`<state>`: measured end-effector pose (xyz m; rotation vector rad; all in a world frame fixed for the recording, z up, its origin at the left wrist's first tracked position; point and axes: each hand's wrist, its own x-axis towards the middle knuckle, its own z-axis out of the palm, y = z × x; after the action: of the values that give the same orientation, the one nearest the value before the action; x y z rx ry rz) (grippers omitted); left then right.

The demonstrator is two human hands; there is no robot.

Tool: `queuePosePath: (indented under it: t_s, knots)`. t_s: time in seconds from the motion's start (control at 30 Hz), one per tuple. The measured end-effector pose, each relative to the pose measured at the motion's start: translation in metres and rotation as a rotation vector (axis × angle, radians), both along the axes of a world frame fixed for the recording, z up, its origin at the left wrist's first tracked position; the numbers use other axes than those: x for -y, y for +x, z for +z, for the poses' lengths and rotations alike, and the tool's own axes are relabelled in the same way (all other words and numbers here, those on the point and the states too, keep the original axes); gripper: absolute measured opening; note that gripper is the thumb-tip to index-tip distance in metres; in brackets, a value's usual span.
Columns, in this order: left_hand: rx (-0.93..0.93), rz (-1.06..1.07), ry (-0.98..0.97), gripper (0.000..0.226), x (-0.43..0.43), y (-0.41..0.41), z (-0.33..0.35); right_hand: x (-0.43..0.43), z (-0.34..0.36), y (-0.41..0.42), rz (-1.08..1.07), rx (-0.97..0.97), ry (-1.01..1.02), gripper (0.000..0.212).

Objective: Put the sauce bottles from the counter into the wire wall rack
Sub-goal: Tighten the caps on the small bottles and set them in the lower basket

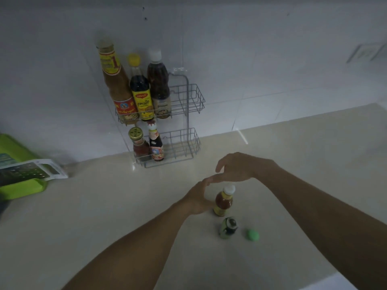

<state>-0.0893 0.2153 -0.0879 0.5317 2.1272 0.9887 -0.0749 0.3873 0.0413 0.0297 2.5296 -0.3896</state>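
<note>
A two-shelf wire wall rack (194, 97) hangs on the tiled wall. Its upper shelf holds three tall sauce bottles (140, 93) at the left; its lower shelf (184, 147) holds two short bottles (156, 146). On the counter a small orange sauce bottle (223, 200) with a white cap stands upright. My left hand (199, 197) is just left of it, fingers apart, close to or touching its side. My right hand (236, 167) hovers above its cap, open and curved. A small green-labelled bottle (228, 227) without a cap stands nearer me, its green cap (253, 235) beside it.
The beige counter (104, 216) stretches to the tiled wall. At the far left lies a green tray (18, 185) with a printed packet (31, 170) on it. A wall socket (366, 52) sits at the upper right. The right halves of both rack shelves hold nothing.
</note>
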Motion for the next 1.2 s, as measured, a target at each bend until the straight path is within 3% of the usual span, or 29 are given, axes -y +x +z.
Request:
queuePosePath:
  t_s: [0.13, 0.23, 0.33, 0.47, 0.67, 0.9, 1.03, 1.2]
  knots:
    - [0.048, -0.074, 0.004, 0.082, -0.015, 0.013, -0.001, -0.001, -0.006, 0.026, -0.038, 0.153, -0.029, 0.073]
    - [0.081, -0.066, 0.007, 0.066, -0.019, 0.02, -0.006, -0.002, -0.016, 0.032, -0.036, 0.035, -0.07, 0.036]
    - [0.088, -0.022, 0.002, 0.066, -0.018, 0.023, -0.006, 0.001, -0.018, 0.028, -0.04, -0.05, -0.104, 0.025]
    - [0.053, 0.028, 0.054, 0.063, -0.008, 0.019, -0.002, 0.007, -0.017, 0.021, -0.069, -0.092, -0.185, 0.028]
    - [0.014, 0.296, 0.187, 0.059, 0.009, 0.001, 0.018, 0.028, 0.002, -0.006, -0.1, -0.242, -0.276, 0.038]
    - [-0.079, 0.5, 0.271, 0.033, 0.025, -0.016, 0.041, 0.057, 0.021, -0.042, 0.034, -0.499, -0.01, 0.041]
    - [-0.105, 0.486, 0.225, 0.029, 0.037, -0.02, 0.047, 0.07, 0.016, -0.059, 0.081, -0.432, 0.272, 0.039]
    - [0.125, 0.383, 0.259, 0.026, 0.054, -0.026, 0.052, 0.072, 0.026, -0.068, 0.128, -0.326, 0.181, 0.056]
